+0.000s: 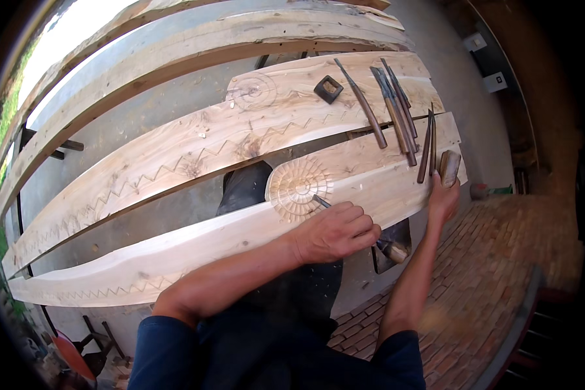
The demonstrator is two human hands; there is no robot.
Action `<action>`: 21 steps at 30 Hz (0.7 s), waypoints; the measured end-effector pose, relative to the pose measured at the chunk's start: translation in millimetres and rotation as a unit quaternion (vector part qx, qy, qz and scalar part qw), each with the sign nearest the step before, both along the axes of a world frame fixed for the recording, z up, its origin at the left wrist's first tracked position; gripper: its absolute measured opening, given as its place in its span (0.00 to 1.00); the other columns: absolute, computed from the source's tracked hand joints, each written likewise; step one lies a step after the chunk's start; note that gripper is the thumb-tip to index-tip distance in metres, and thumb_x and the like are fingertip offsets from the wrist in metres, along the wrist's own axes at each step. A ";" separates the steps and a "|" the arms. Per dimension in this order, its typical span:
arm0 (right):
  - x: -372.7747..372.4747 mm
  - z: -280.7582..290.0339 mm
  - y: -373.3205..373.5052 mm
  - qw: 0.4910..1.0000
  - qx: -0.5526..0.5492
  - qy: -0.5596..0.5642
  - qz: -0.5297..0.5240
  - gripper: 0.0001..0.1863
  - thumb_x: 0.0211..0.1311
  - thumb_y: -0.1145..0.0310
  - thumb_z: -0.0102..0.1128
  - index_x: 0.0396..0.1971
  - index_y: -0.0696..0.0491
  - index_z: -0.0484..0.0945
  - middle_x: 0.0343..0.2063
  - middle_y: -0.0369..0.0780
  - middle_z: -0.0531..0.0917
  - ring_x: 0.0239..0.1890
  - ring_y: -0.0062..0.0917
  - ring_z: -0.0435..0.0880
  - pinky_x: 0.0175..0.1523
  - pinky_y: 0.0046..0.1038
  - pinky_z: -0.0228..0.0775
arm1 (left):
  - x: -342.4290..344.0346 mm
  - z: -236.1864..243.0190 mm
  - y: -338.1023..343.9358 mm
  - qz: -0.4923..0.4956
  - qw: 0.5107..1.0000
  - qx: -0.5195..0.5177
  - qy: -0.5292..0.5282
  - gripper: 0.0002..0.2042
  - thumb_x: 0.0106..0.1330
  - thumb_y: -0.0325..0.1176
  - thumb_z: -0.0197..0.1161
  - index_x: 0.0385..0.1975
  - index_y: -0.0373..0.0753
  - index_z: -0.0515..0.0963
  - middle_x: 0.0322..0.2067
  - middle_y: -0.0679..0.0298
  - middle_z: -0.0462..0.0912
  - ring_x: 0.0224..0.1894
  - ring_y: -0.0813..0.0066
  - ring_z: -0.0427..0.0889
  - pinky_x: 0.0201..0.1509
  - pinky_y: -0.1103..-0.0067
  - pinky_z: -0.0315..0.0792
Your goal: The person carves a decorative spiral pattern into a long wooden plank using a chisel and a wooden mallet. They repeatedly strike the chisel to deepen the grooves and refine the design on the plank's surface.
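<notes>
My left hand [339, 233] is closed round a carving chisel [320, 201], and its metal blade slants onto a round carved rosette [296, 184] near the right end of the nearer board. The fist hides most of the handle. Off to the right, over the board's end, my right hand [444, 197] grips a worn wooden mallet [450, 166]; its blocky end rises past my fingers. Beside that hand, two slim chisels [428, 144] lie on the same board.
More chisels [396, 110] lie across the farther board [195, 151], near a small dark square box [328, 89]. Zigzag lines run along both boards. Long beams [175, 62] stand beyond. Brick paving [461, 286] lies at lower right, and an orange rounded object [73, 356] at lower left.
</notes>
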State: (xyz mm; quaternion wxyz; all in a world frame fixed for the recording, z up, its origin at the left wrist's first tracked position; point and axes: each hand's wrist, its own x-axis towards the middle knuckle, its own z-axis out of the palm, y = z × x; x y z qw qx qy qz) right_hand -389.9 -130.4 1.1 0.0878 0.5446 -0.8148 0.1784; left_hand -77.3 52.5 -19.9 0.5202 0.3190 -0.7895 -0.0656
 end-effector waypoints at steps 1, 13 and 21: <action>-3.1 1.6 -4.6 1.000 0.005 0.007 -0.004 0.37 0.64 0.42 0.78 0.67 0.47 0.83 0.54 0.48 0.93 0.56 0.52 0.90 0.57 0.54 0.80 | -1.0 -0.1 0.1 0.000 1.000 -0.003 -0.005 0.14 0.63 0.30 0.66 0.48 0.36 0.81 0.32 0.65 0.71 0.35 0.67 0.77 0.39 0.72 0.72; -1.2 2.7 -22.4 0.997 0.056 0.051 0.024 0.44 0.70 0.27 0.63 0.74 0.45 0.78 0.53 0.51 0.93 0.56 0.56 0.90 0.58 0.57 0.78 | -5.4 0.5 3.3 -0.004 1.000 0.001 -0.025 0.14 0.65 0.32 0.70 0.49 0.36 0.82 0.31 0.65 0.70 0.33 0.69 0.76 0.37 0.72 0.72; 19.8 16.9 37.5 0.959 -0.144 -0.131 0.205 0.37 0.85 0.39 0.51 0.72 0.58 0.78 0.52 0.52 0.92 0.51 0.41 0.93 0.54 0.41 0.84 | -4.5 -2.6 0.3 0.033 0.999 0.024 -0.008 0.14 0.68 0.34 0.72 0.51 0.39 0.83 0.32 0.64 0.73 0.34 0.65 0.78 0.37 0.69 0.72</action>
